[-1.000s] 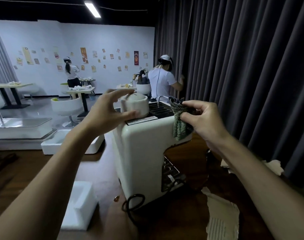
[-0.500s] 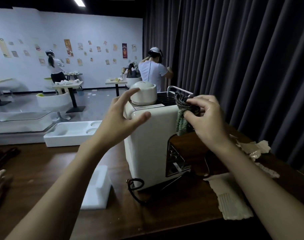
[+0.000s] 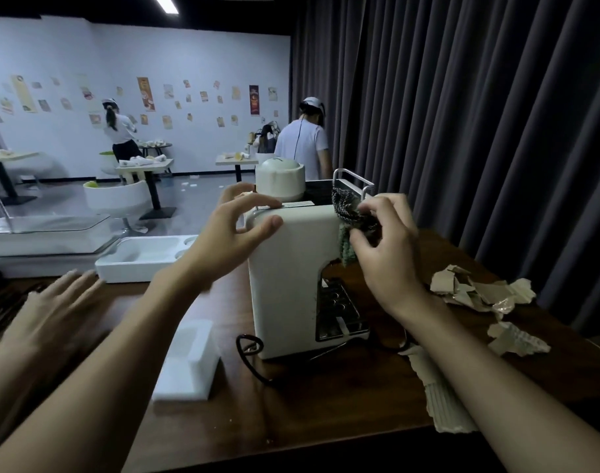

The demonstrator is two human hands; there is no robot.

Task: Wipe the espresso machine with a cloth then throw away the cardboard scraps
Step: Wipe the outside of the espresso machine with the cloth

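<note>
While the right hand [image 3: 383, 254] pinches the cloth [image 3: 346, 213] between thumb and curled fingers [image 3: 377, 203], the cloth sits bunched at the top right edge of the machine [image 3: 291, 268], its green tail hanging down over the recess. The broad white side lies left of and below that pinch, and the machine stands taller than it is wide, so the next stroke probably runs down or leftward from the right hand, which is the nearer one. The left hand [image 3: 230, 237] holds the top left corner, forefinger along the top edge and thumb on the side panel, apparently to steady the body. The scraps [image 3: 479, 291] lie on the counter [image 3: 325, 404] to the right of the machine, near the right forearm and well apart from the left hand.

Half a second ago the left hand hung spread just beside that corner; now it is on it. The right hand's pinch is at the same edge as before, and more of the counter and scraps is in view.
</note>
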